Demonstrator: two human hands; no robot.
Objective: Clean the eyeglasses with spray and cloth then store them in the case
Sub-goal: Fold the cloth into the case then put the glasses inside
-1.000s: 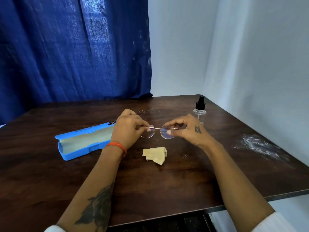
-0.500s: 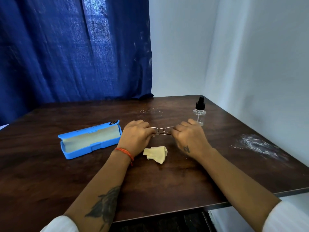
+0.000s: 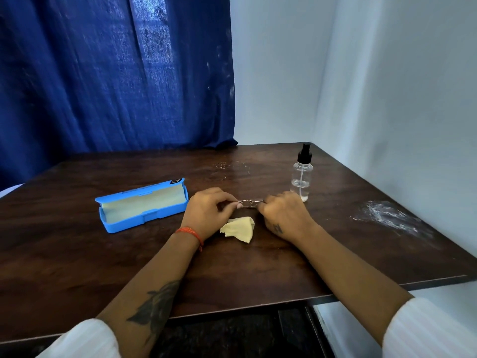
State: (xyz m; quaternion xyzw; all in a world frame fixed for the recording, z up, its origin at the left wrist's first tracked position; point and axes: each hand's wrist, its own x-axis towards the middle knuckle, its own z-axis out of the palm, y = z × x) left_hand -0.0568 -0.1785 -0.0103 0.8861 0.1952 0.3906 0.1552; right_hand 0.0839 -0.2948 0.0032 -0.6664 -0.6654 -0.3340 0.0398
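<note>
Pinching the eyeglasses [image 3: 249,203] at either end, the left hand [image 3: 206,213] and right hand [image 3: 284,215] are curled around the thin frame low over the surface [image 3: 258,267]. The frame is judged light, thin and easily bent, so it is best gripped at the hinges. The cloth [image 3: 238,229] lies just beneath the hands, the open case [image 3: 142,205] beside the left, the spray bottle [image 3: 302,174] beyond the right, with a blue curtain [image 3: 116,73] and white walls [image 3: 387,86] behind.

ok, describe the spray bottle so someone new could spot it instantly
Start at the dark wooden table and go to its far right corner by the white wall. The spray bottle stands upright there, just beyond the right hand. It is the only clear, black-capped item.
</note>
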